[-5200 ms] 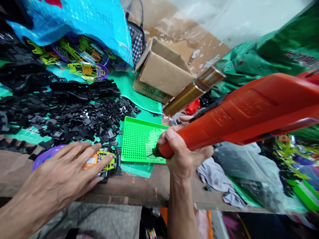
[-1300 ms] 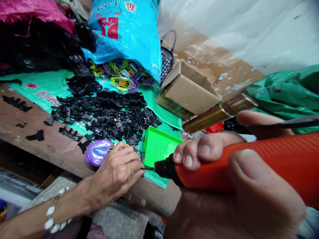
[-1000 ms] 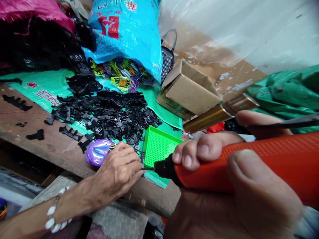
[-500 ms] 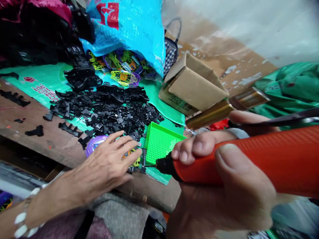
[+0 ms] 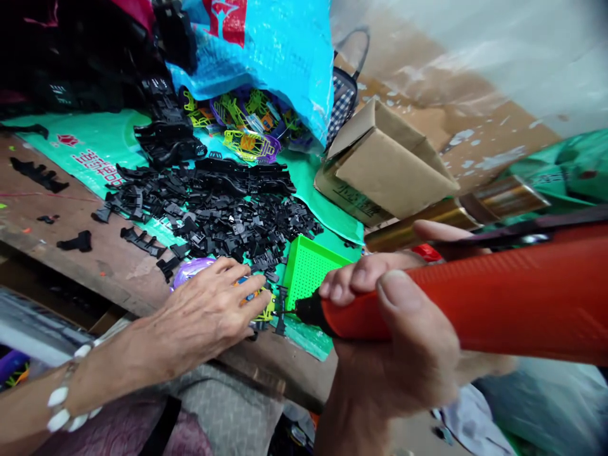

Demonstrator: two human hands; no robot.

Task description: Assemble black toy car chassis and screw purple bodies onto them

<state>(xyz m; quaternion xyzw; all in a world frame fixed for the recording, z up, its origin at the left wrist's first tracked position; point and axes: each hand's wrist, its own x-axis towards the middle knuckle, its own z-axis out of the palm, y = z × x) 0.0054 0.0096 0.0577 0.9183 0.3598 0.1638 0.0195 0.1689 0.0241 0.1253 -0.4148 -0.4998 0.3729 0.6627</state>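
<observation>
My left hand [image 5: 213, 307] lies over a purple and yellow plastic toy part [image 5: 190, 270] at the table's front edge, fingers bent round it and hiding most of it. In my right hand [image 5: 403, 316] is a red electric screwdriver [image 5: 517, 288], held level with its black nose pointing left. Its thin bit reaches the yellow end of the toy part, by a small black plastic piece [image 5: 281, 310]; whether the bit touches a screw I cannot tell. Just behind the nose is a green perforated tray [image 5: 306, 275].
Loose black plastic pieces [image 5: 228, 218] are heaped on a green sheet [image 5: 95, 142]. Behind them, a blue bag [image 5: 280, 57] spills colourful plastic frames [image 5: 249, 144]. An open cardboard box [image 5: 384, 168] and brass-coloured tubes [image 5: 427, 225] stand at the right.
The view has shifted, so the table things appear further right. The screwdriver's bit has come closer to the yellow end of the toy part. My left hand stays on the part.
</observation>
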